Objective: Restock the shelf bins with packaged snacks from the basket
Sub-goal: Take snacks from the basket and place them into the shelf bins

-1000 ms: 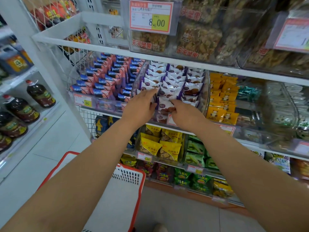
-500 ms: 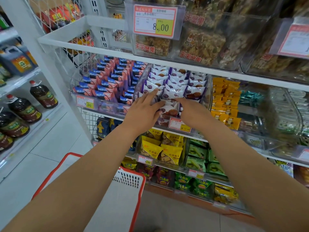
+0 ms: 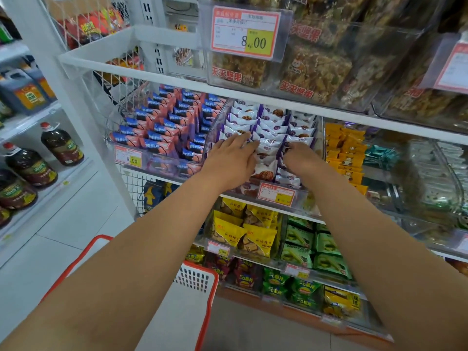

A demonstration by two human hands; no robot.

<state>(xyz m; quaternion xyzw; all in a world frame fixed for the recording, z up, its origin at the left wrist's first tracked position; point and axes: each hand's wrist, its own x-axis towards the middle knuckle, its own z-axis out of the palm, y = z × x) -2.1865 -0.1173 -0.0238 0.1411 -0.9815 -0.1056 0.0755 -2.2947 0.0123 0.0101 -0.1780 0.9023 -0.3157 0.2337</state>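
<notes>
Nearest, low in the head view: a white basket (image 3: 195, 277) with a red rim, on the floor beneath the forearms; its contents are not visible.

Both arms reach up into the clear shelf bin (image 3: 301, 198) holding rows of white-and-purple snack packets (image 3: 272, 127). Left hand (image 3: 231, 158) lies flat, fingers straight and together, resting across the front packets. Right hand (image 3: 301, 157) has fingers curled down into the packets; whether it pinches one, cannot tell.

An orange price tag (image 3: 276, 195) hangs on the bin's front wall. Left neighbour bin: blue-and-pink packets (image 3: 162, 130). Right: yellow packets (image 3: 344, 153).

Shelf below: yellow bags (image 3: 255, 236), green bags (image 3: 301, 247). Shelf above: nut-brittle packs (image 3: 314, 72) behind an 8.00 tag (image 3: 245, 32). Far left: oil bottles (image 3: 60, 145).
</notes>
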